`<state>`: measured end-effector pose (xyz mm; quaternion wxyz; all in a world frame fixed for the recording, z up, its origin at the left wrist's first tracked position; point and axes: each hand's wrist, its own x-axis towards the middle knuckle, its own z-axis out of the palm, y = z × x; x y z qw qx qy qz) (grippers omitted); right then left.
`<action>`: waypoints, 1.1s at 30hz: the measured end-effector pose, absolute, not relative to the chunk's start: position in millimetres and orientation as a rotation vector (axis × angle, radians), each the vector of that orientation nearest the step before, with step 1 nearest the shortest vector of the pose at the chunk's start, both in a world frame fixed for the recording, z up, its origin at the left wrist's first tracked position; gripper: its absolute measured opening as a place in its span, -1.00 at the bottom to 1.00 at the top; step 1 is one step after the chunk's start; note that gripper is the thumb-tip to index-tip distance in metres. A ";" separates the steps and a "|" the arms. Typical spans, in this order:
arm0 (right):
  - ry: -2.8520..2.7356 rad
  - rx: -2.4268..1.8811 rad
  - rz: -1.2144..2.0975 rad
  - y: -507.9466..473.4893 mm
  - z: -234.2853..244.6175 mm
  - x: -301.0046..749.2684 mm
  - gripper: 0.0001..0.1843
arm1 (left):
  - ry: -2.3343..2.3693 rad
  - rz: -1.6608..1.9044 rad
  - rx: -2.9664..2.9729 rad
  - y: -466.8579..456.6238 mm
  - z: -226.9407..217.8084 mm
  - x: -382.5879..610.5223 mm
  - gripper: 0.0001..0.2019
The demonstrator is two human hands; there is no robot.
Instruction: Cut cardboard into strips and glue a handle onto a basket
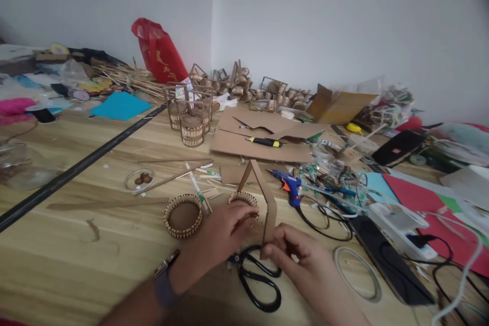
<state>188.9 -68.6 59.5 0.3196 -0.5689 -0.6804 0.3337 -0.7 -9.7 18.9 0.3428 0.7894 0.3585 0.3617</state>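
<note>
Cardboard strip [271,211] in pinching right hand [301,257], grip of left hand [223,229] unclear, lettered bag [162,53].

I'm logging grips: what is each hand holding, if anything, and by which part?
The right hand pinches the bent brown strip by its near end. The left hand is at the round basket; whether it grips cannot be told.

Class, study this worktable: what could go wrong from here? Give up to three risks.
The bent cardboard strip, pinched near one end by the right hand, might crease or twist. The black-handled scissors lie close by and could get knocked. The blue glue gun, if hot, might burn skin.
</note>
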 end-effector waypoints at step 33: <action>-1.921 -1.373 0.310 -44.5 20.7 215.6 -0.85 | 1.134 0.903 2.179 -17.8 24.3 55.7 -0.73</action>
